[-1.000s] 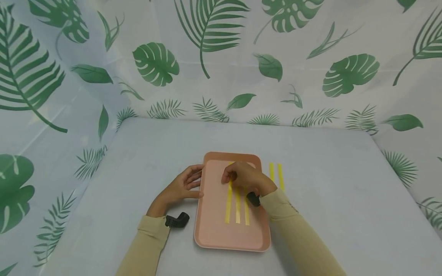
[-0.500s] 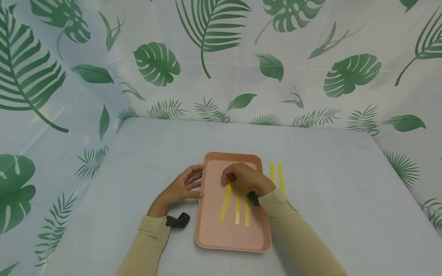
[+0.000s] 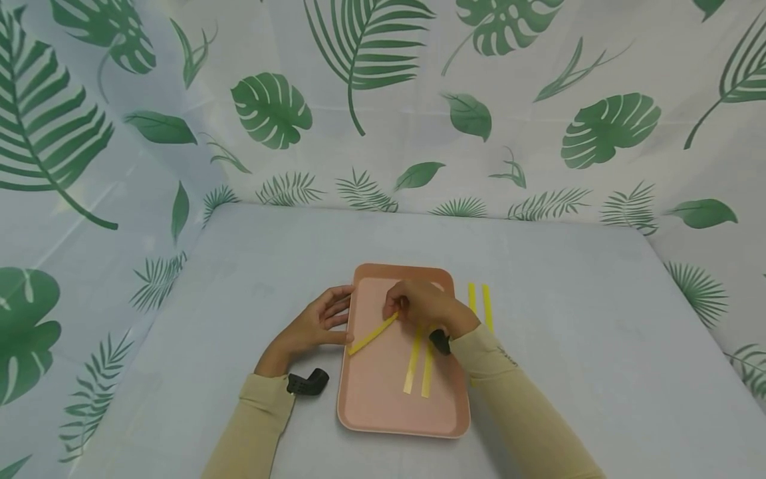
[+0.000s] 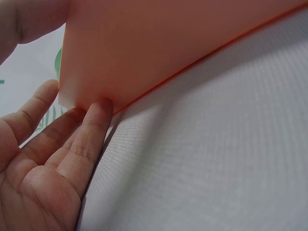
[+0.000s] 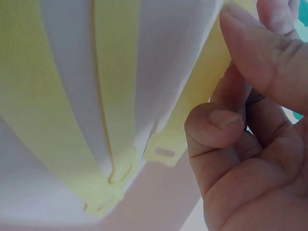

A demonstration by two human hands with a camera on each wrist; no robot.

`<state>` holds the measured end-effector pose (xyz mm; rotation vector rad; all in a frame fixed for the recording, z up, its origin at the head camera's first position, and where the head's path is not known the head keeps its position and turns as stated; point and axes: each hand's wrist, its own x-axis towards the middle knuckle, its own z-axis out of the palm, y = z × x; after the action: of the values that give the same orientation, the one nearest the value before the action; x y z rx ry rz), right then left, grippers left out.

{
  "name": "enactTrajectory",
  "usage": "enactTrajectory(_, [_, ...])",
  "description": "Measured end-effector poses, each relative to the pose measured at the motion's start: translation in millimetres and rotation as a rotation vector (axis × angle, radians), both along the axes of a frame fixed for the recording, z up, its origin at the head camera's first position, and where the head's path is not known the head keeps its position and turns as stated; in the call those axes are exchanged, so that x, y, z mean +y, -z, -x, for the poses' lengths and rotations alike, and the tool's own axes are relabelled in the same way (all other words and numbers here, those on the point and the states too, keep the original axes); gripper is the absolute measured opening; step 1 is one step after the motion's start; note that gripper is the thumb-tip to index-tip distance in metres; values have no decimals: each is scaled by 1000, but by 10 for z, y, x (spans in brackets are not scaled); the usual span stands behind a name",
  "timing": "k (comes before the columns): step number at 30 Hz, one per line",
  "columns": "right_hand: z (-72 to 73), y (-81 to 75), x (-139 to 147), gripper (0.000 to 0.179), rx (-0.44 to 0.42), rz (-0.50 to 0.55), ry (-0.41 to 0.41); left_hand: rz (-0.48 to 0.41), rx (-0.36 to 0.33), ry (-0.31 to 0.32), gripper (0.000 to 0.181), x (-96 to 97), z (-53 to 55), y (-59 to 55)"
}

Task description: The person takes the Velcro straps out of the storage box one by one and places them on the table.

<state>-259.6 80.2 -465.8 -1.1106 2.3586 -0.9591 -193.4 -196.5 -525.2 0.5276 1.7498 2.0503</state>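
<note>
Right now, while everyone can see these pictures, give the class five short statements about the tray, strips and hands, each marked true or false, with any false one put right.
1. Two yellow strips lie on the table to the right of the tray. True.
2. The tray is blue. False: it is pink.
3. The right hand's grip pinches another strip. True.
4. The left hand lies flat in the middle of the tray. False: the left hand touches the tray's left side.
5. In the right wrist view, a slot shows near the end of a strip. True.
</note>
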Motion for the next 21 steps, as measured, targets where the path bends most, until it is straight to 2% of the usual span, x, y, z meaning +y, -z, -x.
enactTrajectory(4, [30,-29,9,24,-43,39,18,0,-3,-4,99,2,-2,-3])
enactTrajectory(11, [73,-99,43,38,96,23,-23,-2,3,0,99,4,-1,-3])
enactTrajectory(21, [37,-228,80,21,128,26,51,-11,5,10,99,4,-9,-4])
